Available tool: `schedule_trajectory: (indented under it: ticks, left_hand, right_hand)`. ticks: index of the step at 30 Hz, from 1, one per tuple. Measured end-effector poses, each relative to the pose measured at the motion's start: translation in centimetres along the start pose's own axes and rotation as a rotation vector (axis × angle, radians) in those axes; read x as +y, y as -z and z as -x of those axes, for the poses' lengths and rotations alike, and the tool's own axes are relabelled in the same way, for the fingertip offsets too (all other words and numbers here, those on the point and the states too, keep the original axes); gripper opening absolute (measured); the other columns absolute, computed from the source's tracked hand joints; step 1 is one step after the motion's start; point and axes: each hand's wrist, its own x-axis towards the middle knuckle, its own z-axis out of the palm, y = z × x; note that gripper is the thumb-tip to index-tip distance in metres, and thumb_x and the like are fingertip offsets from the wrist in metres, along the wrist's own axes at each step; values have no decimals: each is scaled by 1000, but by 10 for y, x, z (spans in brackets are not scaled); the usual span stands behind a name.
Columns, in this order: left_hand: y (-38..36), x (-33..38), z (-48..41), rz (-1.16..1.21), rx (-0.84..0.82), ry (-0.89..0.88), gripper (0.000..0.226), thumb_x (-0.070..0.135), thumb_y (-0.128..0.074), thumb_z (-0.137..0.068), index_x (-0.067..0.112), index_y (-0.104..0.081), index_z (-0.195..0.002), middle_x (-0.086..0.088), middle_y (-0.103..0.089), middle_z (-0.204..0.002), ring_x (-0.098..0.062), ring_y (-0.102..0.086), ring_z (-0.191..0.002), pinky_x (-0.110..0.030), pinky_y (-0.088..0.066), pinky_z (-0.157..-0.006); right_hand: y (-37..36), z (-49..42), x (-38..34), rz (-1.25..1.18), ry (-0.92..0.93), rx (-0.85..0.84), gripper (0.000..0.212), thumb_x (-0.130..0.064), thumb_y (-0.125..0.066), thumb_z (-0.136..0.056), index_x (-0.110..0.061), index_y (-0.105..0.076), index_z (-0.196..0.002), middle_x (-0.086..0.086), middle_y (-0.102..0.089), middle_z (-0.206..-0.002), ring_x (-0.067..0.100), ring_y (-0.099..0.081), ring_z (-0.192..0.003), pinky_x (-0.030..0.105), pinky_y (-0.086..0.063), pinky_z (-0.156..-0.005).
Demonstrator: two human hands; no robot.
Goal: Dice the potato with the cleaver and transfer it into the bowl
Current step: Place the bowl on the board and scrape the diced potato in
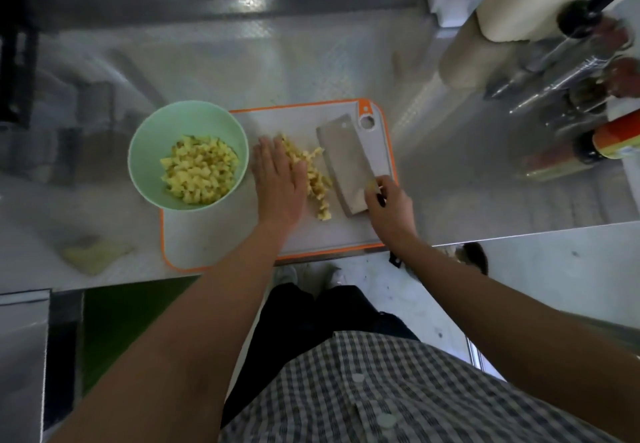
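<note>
A pale green bowl holding yellow potato dice stands on the left end of a white cutting board with an orange rim. More diced potato lies in a heap in the middle of the board. My left hand lies flat, fingers straight, against the left side of that heap. The cleaver lies tilted on the board just right of the heap, its blade wide and grey. My right hand grips the cleaver at its handle end, near the board's front right.
The board lies on a steel counter at its front edge. Bottles and jars crowd the right side. A dark rack stands at the far left. A pale potato scrap lies on the counter front left.
</note>
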Motion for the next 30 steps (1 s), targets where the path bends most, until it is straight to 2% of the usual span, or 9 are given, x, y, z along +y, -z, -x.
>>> schedule_trajectory:
  ticks: [3, 7, 10, 13, 15, 18, 21, 25, 30]
  left_hand:
    - [-6, 13, -2, 102, -11, 19, 81, 56, -5, -85, 9, -11, -150, -14, -2, -158, -29, 0, -146, -48, 1, -115]
    - [-12, 27, -7, 114, -28, -62, 74, 53, -16, -89, 11, -16, -150, -13, -8, -158, -33, -1, -145, -48, 2, -114]
    - [-14, 34, -11, 125, -4, -68, 65, 43, -39, -95, 8, -23, -148, -17, -15, -156, -36, -6, -145, -51, -3, -115]
    - [-10, 41, -12, 132, 40, -95, 56, 28, -49, -96, 3, -32, -143, -20, -22, -152, -38, -11, -143, -49, -9, -117]
    - [-7, 46, -13, 156, 71, -130, 50, 21, -49, -96, 0, -36, -139, -21, -27, -149, -38, -14, -142, -48, -14, -117]
    - [-1, 58, -17, 135, 116, -153, 45, 20, -42, -96, -4, -41, -134, -23, -33, -145, -40, -19, -140, -48, -19, -116]
    - [11, 69, -19, 126, 159, -173, 46, 21, -36, -95, -4, -43, -132, -23, -35, -143, -38, -21, -140, -47, -22, -115]
    - [32, 74, -17, 103, 251, -218, 45, 22, -36, -95, -4, -44, -131, -23, -36, -141, -38, -25, -139, -47, -25, -114]
    - [73, 61, -13, 93, 408, -184, 37, 18, -39, -98, -1, -45, -129, -19, -35, -143, -33, -23, -140, -42, -22, -116]
  right_hand:
    - [-14, -1, -9, 61, 19, -59, 17, -25, -51, -95, -14, -58, -106, 9, -62, -74, 25, -56, -67, 36, -42, -58]
    - [-25, -7, -16, -26, 42, -106, 12, -19, -53, -94, -10, -58, -101, 8, -59, -73, 25, -54, -67, 36, -42, -61]
    - [-25, -10, -18, -56, 30, -160, 9, -19, -51, -95, -13, -56, -91, 11, -59, -75, 24, -55, -68, 37, -43, -60]
    - [-20, -12, -21, -108, -4, -188, 14, -21, -51, -95, -11, -55, -87, 17, -57, -76, 30, -58, -66, 35, -41, -50]
    - [-15, -14, -24, -166, -31, -190, 14, -21, -51, -96, -9, -56, -89, 22, -58, -79, 37, -61, -70, 25, -41, -43]
    - [-7, -15, -30, -249, -34, -184, 17, -18, -51, -97, -2, -56, -93, 29, -56, -86, 38, -58, -70, 10, -39, -44]
    - [2, -11, -39, -322, -17, -168, 15, -17, -51, -97, -5, -56, -90, 27, -56, -83, 25, -55, -64, 9, -40, -44]
    - [7, -4, -57, -359, 21, -143, 14, -22, -51, -98, -21, -57, -85, 5, -60, -75, 12, -58, -58, 16, -40, -45]
    - [0, 4, -95, -360, 145, -160, 12, -19, -52, -97, -11, -60, -92, 5, -62, -73, 5, -56, -50, 17, -38, -45]
